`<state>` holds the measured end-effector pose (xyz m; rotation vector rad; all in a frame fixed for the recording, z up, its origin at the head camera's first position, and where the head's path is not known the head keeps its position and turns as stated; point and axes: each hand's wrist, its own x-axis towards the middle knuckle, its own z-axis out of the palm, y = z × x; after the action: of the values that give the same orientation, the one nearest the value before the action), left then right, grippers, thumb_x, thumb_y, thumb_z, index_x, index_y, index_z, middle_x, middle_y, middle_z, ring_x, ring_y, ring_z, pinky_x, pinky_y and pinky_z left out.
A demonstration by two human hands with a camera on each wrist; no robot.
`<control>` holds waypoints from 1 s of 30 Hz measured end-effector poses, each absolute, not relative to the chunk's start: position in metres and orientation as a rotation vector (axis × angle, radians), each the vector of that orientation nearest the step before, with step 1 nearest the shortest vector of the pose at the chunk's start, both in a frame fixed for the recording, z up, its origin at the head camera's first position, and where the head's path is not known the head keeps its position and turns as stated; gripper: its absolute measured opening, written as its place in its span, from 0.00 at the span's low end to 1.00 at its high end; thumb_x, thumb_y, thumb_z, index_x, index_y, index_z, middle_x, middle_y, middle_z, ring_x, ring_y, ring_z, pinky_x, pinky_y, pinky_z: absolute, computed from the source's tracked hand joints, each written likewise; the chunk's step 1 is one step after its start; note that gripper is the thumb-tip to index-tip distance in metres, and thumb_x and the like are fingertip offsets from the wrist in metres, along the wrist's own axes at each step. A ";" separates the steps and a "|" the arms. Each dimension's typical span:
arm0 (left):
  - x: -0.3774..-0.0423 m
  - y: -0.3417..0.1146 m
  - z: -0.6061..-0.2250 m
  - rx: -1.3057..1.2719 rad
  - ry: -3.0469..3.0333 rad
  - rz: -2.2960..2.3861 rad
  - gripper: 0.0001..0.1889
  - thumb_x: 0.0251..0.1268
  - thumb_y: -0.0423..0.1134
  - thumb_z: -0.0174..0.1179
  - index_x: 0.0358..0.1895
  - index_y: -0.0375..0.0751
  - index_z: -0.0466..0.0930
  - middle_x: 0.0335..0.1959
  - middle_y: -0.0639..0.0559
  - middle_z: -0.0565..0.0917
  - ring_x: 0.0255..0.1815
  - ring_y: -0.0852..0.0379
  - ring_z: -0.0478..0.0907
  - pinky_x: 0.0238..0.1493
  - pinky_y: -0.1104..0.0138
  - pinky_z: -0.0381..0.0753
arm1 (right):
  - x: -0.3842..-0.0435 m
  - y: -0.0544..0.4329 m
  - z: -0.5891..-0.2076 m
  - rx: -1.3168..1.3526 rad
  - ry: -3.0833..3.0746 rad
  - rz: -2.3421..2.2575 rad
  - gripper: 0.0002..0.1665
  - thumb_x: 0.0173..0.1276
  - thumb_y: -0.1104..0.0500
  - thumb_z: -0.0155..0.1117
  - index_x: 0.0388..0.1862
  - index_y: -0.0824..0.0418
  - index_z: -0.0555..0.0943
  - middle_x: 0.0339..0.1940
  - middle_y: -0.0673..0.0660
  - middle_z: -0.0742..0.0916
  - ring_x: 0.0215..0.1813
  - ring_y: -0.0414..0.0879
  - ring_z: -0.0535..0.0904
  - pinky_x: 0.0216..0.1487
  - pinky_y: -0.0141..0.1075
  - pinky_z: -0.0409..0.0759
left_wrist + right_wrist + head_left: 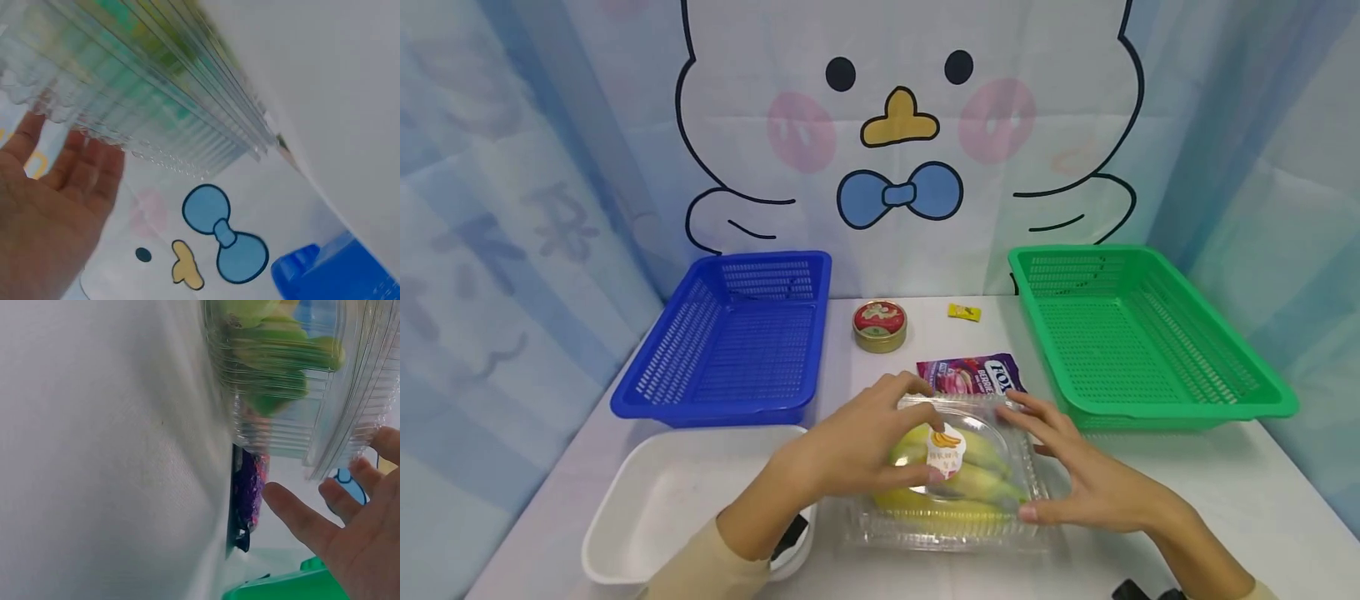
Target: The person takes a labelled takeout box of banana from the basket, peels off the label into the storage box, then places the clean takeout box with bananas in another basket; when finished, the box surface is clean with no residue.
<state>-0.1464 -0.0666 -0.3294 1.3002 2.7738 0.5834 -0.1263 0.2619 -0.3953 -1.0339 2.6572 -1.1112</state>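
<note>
A clear plastic clamshell box (880, 525) of yellow-green bananas (977, 483), with a round banana sticker (946, 450) on its lid, lies on the table. My left hand (868, 437) reaches over the lid from the left. Its fingers overlap the far rim and the sticker; the left wrist view shows fingertips (100, 153) at the ridged rim. My right hand (1093, 471) is spread along the box's right side, thumb by the near corner, fingers by the far one. In the right wrist view, its fingers (300, 515) are loosely extended, one apart from the box.
Behind the box lie a purple candy bag (970, 375), a red-topped gold tin (880, 327) and a small yellow packet (964, 312). A blue basket (715, 408) stands back left, a green basket (1180, 410) back right. A white tub (602, 533) sits beside my left forearm.
</note>
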 end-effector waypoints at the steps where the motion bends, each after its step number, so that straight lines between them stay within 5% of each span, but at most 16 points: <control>1: -0.146 -0.064 -0.330 1.327 2.776 0.565 0.23 0.65 0.62 0.67 0.56 0.55 0.80 0.70 0.50 0.71 0.68 0.50 0.70 0.69 0.56 0.74 | -0.126 0.262 -0.396 -1.034 2.654 -1.120 0.62 0.58 0.51 0.80 0.85 0.50 0.54 0.85 0.54 0.51 0.78 0.31 0.53 0.61 0.46 0.81; 10: -0.147 -0.053 -0.333 1.415 2.828 0.446 0.22 0.62 0.66 0.68 0.43 0.54 0.76 0.66 0.53 0.73 0.60 0.53 0.72 0.53 0.59 0.78 | -0.127 0.263 -0.401 -1.034 2.630 -1.165 0.62 0.58 0.53 0.80 0.85 0.51 0.53 0.85 0.57 0.50 0.78 0.27 0.52 0.60 0.46 0.81; 20: -0.153 -0.038 -0.343 1.524 2.839 0.080 0.25 0.67 0.75 0.52 0.37 0.58 0.71 0.62 0.57 0.73 0.60 0.57 0.71 0.58 0.61 0.76 | -0.126 0.266 -0.400 -1.040 2.640 -1.135 0.61 0.60 0.53 0.79 0.85 0.52 0.53 0.85 0.57 0.50 0.78 0.25 0.49 0.59 0.46 0.81; 30: -0.155 -0.037 -0.343 1.610 2.810 0.106 0.17 0.74 0.64 0.55 0.33 0.57 0.73 0.62 0.54 0.75 0.59 0.56 0.72 0.54 0.63 0.77 | -0.128 0.266 -0.402 -1.039 2.616 -1.147 0.61 0.61 0.54 0.78 0.85 0.51 0.52 0.85 0.54 0.49 0.78 0.25 0.48 0.60 0.46 0.81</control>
<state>-0.1550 -0.0371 -0.3434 1.6096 2.8103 0.1055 -0.1276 0.2657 -0.4017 -1.0385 2.6162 -1.1469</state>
